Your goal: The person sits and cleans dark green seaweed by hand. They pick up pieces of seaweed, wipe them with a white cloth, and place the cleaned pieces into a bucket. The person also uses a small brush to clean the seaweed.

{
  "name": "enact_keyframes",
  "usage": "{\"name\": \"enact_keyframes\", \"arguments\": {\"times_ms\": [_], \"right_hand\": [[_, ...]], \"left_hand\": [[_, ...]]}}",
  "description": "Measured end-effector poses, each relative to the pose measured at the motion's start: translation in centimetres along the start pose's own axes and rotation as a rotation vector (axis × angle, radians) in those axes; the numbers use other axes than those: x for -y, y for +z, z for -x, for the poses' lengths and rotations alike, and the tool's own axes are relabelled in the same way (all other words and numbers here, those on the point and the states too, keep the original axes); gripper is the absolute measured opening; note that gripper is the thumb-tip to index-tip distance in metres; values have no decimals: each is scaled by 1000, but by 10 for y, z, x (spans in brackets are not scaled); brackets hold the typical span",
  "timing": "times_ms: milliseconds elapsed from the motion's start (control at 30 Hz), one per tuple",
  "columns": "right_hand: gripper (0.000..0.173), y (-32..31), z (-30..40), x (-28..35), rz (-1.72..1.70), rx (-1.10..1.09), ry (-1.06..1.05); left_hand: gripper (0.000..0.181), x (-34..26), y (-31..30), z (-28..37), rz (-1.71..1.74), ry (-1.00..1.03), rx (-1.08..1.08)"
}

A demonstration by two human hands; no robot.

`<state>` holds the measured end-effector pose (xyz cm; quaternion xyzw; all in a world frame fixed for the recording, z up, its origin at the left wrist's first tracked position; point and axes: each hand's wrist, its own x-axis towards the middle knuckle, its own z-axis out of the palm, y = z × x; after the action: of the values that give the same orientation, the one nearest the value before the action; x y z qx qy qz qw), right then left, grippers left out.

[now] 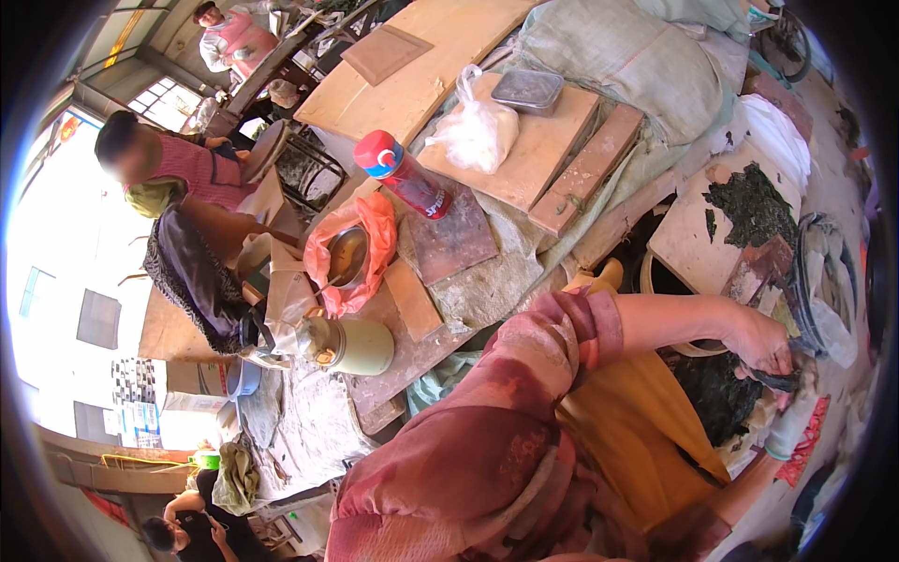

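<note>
Bare and bent at the fingers, my left hand [762,345] grips a dark, damp-looking strip [776,380]. My right hand [795,418], in a pale glove with a turquoise cuff, is close beside it. Its fingers are blurred, so whether it also grips the strip cannot be told. Beneath my hands lies a heap of dark, leafy-looking material [716,397]. More dark scraps [751,204] are spread on a pale board [692,232] beyond my left forearm. A round rim of a container [647,277] shows partly under that board.
Near my left side, a worktable holds a red bottle [421,186], a pale green vacuum flask [362,346], a metal bowl [348,256] in an orange plastic bag [316,260], and a lidded plastic box [528,90]. A padded chair [200,281] stands beyond. Several people are farther off.
</note>
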<state>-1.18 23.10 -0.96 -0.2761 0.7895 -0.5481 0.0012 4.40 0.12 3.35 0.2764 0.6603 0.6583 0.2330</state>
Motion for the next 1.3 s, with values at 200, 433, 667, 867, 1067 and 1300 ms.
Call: {"name": "enact_keyframes", "arguments": {"times_ms": [200,433,667,867,1067,1300], "right_hand": [[24,37,25,-34,-582,3,538],[21,73,18,2,-1407,281,594],[24,71,3,36,-973,118,442],[28,60,-16,44,187,-367,261],[28,51,2,-18,224,-268,33],[26,64,-1,-29,-2,-271,10]], "left_hand": [[12,10,-1,-12,-1045,544,-418],[10,9,-20,-1,-1170,629,-486],[18,11,-18,-18,-1200,723,-661],[10,21,-13,-19,-1122,188,-753],[11,24,-10,-24,-1051,103,-684],[6,42,-9,-32,-628,210,-719]]}}
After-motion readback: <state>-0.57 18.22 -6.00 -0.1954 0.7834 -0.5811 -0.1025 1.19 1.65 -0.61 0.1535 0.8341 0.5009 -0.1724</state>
